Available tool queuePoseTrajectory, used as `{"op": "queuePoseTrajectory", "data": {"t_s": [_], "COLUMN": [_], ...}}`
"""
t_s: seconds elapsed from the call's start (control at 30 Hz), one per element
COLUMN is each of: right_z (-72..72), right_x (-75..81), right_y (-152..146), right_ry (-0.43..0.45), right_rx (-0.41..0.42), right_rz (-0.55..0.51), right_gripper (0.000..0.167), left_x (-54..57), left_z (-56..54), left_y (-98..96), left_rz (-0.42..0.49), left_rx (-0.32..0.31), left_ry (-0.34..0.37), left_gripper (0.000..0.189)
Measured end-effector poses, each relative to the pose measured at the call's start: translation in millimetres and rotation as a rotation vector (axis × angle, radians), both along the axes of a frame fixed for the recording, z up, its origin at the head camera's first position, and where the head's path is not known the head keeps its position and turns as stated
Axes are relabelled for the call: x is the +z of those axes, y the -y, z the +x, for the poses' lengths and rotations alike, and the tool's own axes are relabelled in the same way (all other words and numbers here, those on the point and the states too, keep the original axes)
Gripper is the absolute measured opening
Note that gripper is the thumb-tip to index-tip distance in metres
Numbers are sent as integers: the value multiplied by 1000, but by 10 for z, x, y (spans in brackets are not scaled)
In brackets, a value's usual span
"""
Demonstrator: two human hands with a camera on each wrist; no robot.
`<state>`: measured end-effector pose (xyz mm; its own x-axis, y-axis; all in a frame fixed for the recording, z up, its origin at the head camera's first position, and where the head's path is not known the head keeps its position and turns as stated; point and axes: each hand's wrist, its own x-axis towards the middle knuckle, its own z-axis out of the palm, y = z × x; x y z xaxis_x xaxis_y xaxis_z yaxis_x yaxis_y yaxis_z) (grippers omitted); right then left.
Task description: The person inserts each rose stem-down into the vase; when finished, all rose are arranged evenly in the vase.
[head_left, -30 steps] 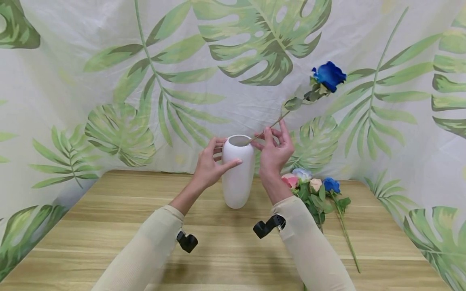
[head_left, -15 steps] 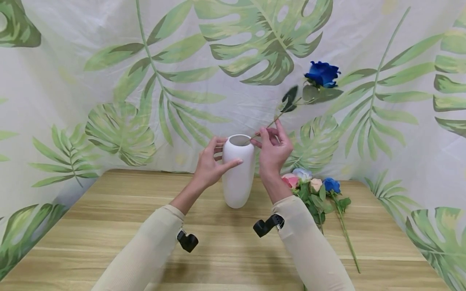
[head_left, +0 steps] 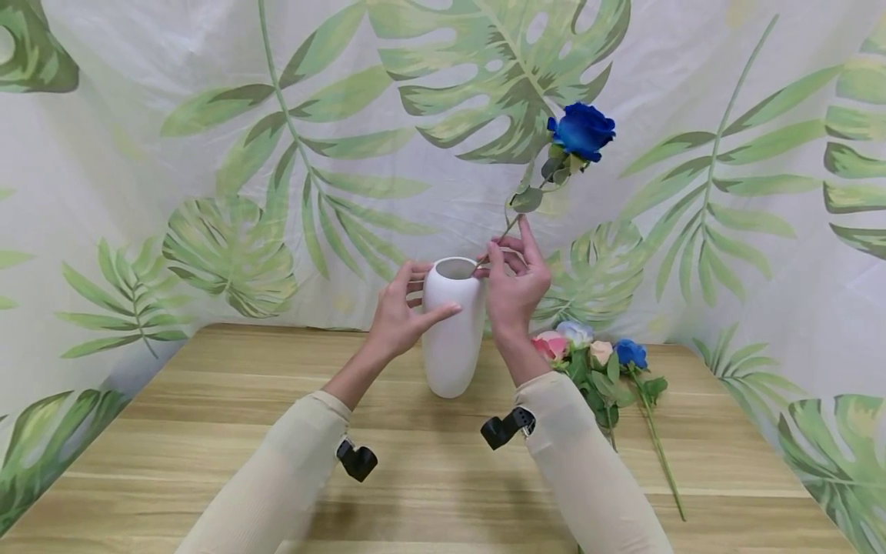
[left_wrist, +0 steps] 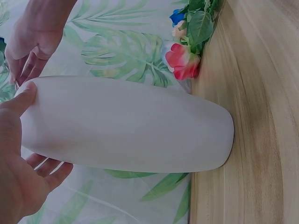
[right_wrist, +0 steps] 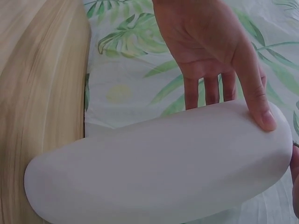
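A tall white vase (head_left: 451, 338) stands upright on the wooden table in the head view. My left hand (head_left: 401, 312) grips it near the top, thumb across the front and fingers round the far left side. At the right of the mouth, my right hand (head_left: 517, 281) pinches the thin stem of a blue rose (head_left: 583, 132). The stem slants down to the left, its lower end just inside the rim; the bloom leans up and right above the hand. In the left wrist view the vase (left_wrist: 126, 123) lies across the picture, the left thumb on its upper end.
Several more flowers lie on the table (head_left: 228, 431) at the right: a pink rose (head_left: 551, 345), a peach rose (head_left: 601, 352) and a second blue rose (head_left: 630, 352) with a long stem. A leaf-print cloth (head_left: 332, 154) hangs behind the table.
The blue rose has swung left and stands steeper, its bloom turned. My right hand has shifted slightly left toward the vase. The left hand and the vase have stayed put.
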<state>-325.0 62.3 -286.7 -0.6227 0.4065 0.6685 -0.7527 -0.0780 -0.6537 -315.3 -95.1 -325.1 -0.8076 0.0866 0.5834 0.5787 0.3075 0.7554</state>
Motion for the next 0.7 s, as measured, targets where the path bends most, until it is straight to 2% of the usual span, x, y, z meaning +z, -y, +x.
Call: {"op": "queuePoseTrajectory", "data": {"t_s": [0.17,0.4,0.53,0.7], "right_z": [-12,-20,-34,-58], "right_x": [-3,-27,-62,-111], "right_y": [-8,0,3,4], "right_ry": [-3,38,23,-15], "right_rx": [-26,-97,-87,-115], "right_rz": [47,81,76,129], "right_gripper": [61,53,50,46], "left_x": [2,5,4,0], "left_z": [-2,5,8,2], "left_y": [-2,-3,-4,-3], "left_rz": [0,4,6,6], "left_rx": [0,2,1,1], "left_ry": [0,-1,-2,-9], "left_gripper": [63,63,63,62]}}
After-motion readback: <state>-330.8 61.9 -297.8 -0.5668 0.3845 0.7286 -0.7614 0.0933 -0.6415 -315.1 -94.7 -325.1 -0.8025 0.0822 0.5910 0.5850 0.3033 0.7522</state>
